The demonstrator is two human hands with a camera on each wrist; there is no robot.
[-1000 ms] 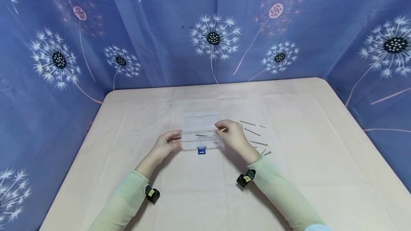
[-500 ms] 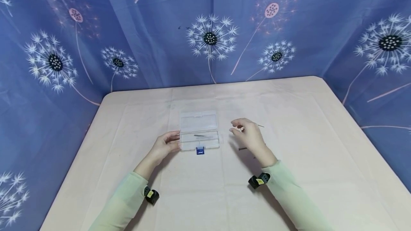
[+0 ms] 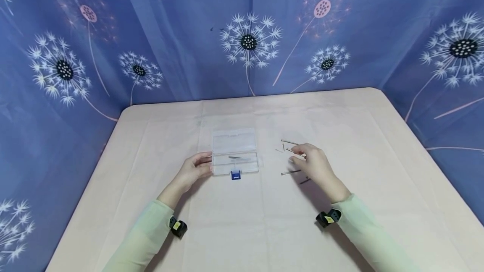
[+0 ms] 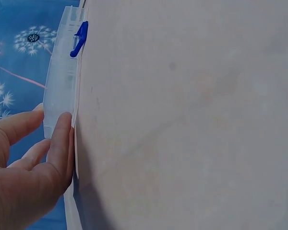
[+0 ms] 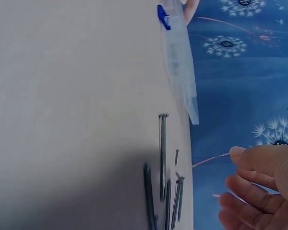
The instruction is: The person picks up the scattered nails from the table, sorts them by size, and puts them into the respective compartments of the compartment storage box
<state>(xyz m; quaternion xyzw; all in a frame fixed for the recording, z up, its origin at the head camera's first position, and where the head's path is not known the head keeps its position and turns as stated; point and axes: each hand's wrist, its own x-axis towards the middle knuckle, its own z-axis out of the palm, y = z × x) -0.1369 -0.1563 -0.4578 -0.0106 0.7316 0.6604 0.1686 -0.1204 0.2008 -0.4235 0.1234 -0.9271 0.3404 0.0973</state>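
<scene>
A clear plastic box lies on the table with its lid swung back and a blue latch at its front. One nail rests inside. My left hand holds the box by its left end, thumb and fingers at the edge, as the left wrist view also shows. Over the loose nails to the right of the box hovers my right hand, its fingers loosely bent with nothing between them. In the right wrist view several nails of different lengths lie below that hand; part of the group is hidden in the head view.
The table wears a pale cloth. Blue dandelion-print curtains stand along its back and sides. A small black camera is strapped to each wrist.
My right hand has left the right end of the box and moved right, over the scattered nails. The left hand stays at the box, and the nail inside it lies as before.
</scene>
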